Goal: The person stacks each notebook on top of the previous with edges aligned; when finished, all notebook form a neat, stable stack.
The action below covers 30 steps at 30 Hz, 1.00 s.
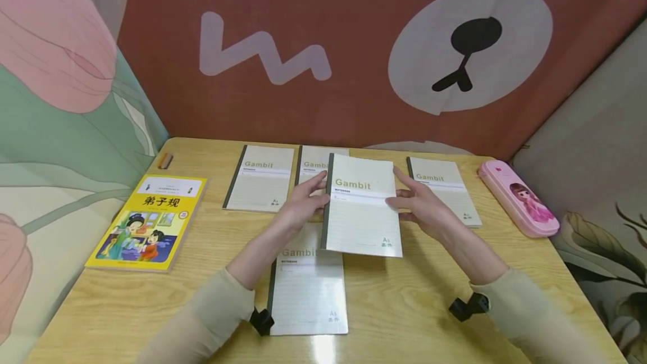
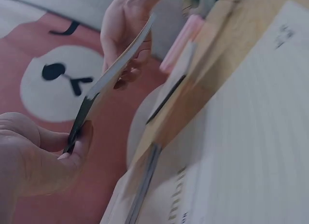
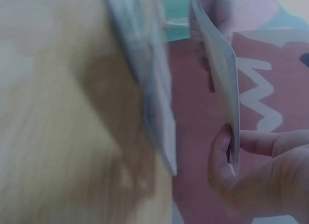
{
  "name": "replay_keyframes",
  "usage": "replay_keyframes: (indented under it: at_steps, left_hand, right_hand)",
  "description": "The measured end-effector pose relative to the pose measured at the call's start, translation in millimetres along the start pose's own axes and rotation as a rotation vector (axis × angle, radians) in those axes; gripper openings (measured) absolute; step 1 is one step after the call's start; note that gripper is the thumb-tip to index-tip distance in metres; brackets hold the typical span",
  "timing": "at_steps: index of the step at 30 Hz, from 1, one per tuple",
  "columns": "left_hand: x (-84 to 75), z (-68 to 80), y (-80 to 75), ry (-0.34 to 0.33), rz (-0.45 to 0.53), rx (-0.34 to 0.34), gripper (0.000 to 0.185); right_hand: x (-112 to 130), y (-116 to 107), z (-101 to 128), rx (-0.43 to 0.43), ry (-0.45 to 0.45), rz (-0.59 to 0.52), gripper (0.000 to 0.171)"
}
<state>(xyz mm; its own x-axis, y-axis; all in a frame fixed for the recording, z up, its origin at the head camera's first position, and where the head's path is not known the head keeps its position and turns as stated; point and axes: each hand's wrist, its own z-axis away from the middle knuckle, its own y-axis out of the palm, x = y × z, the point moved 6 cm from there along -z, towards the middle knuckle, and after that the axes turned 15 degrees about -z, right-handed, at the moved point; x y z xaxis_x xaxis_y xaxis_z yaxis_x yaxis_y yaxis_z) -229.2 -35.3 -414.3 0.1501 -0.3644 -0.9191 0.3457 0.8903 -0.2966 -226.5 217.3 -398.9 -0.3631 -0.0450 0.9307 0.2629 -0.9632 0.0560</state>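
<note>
A cream "Gambit" notebook [image 1: 363,206] with a dark spine is held above the wooden table [image 1: 414,291] by both hands. My left hand [image 1: 303,202] pinches its spine edge, thumb on top; the left wrist view shows that notebook [image 2: 116,74] edge-on in my left hand [image 2: 43,156]. My right hand [image 1: 417,202] pinches the opposite edge, and in the right wrist view the notebook [image 3: 219,64] sits between thumb and fingers of my right hand [image 3: 251,171]. Another Gambit notebook [image 1: 309,285] lies flat below it, near the front edge.
Three more Gambit notebooks lie in a back row, at the left [image 1: 260,178], partly hidden in the middle [image 1: 313,164] and at the right [image 1: 445,190]. A yellow picture book [image 1: 149,222] lies at left, a pink pencil case [image 1: 518,196] at right. Patterned cloth walls surround the table.
</note>
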Motion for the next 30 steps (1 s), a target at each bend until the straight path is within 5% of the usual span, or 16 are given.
replay_keyframes:
  at_steps: [14,22,30]
  left_hand:
    - [2.0,-26.5,-59.5,-0.019,0.1,-0.276,0.042]
    - [11.8,-38.9,-67.1,-0.011,0.274,-0.267,0.05]
    - [18.7,-42.1,-65.7,0.008,0.224,-0.241,0.055]
  right_hand:
    - [19.8,32.5,-60.0,-0.074,-0.135,-0.331,0.059]
    - [15.8,39.7,-82.4,-0.203,-0.151,-0.444,0.053]
    - [5.4,38.9,-96.8,-0.243,-0.155,-0.484,0.05]
